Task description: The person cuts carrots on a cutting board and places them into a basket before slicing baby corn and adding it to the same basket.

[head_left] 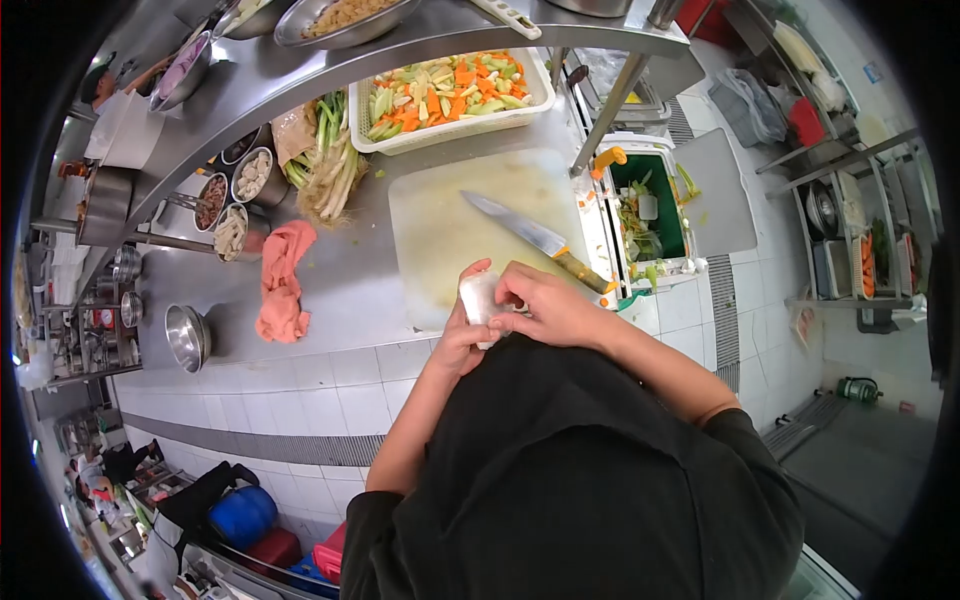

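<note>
My left hand (459, 340) is wrapped round a small white, slightly shiny object (479, 292) in front of my chest; its kind is not clear. The fingers of my right hand (543, 303) are bent and pinched against the right side of the same object. Both hands are over the near edge of a white cutting board (432, 215). On the board, just beyond my hands, lies a knife (520, 227) with a yellowish handle pointing to the lower right.
A white basket (455, 133) of cut vegetables stands behind the board. Left of it lie spring onions (330, 165), a pink cloth (284, 285) and a metal bowl (186, 336). A scrap bin (690, 240) stands at the right. A steel shelf (250, 95) overhangs the counter.
</note>
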`<action>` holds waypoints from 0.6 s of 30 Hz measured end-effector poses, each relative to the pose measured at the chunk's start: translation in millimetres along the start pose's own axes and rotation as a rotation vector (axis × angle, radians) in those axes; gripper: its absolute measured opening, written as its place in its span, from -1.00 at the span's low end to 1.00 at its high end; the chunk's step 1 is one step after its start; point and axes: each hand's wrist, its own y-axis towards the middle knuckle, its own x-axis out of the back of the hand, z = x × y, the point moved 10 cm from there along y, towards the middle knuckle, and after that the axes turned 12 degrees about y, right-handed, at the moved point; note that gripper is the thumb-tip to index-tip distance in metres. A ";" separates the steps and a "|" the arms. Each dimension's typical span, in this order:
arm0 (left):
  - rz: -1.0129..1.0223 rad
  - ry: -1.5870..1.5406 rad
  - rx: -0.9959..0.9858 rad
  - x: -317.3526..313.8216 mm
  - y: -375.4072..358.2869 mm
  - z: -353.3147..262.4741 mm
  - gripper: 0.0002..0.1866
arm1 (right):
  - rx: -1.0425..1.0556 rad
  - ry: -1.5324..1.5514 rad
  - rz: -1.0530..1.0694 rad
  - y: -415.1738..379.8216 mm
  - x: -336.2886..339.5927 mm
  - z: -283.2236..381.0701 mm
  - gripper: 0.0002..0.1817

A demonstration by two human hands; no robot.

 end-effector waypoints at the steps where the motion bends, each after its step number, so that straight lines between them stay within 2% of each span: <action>1: 0.049 0.058 0.033 -4.3 -2.1 1.8 0.14 | 0.036 -0.057 0.039 2.1 -3.2 3.8 -0.72; 4: 0.042 0.235 0.115 -6.8 -9.3 0.1 0.14 | 0.057 -0.176 0.142 5.9 -14.8 -1.6 -0.71; 7: -0.035 0.272 0.184 2.1 -12.6 5.0 0.13 | 0.047 -0.147 0.209 7.2 -28.6 -3.5 -0.76; 11: -0.091 0.260 0.153 5.1 -12.4 4.1 0.10 | 0.098 -0.124 0.195 7.5 -33.5 4.8 -0.80; 13: -0.099 0.223 0.179 7.0 -11.9 7.2 0.06 | 0.049 -0.215 0.251 10.6 -36.0 4.7 -0.80; 17: -0.070 0.256 0.181 10.5 -10.0 12.9 0.03 | 0.060 -0.255 0.203 12.0 -34.7 -9.4 -0.79; 18: -0.059 0.282 0.151 7.0 -10.2 9.0 0.03 | 0.041 -0.379 0.145 12.8 -31.4 -22.1 -0.79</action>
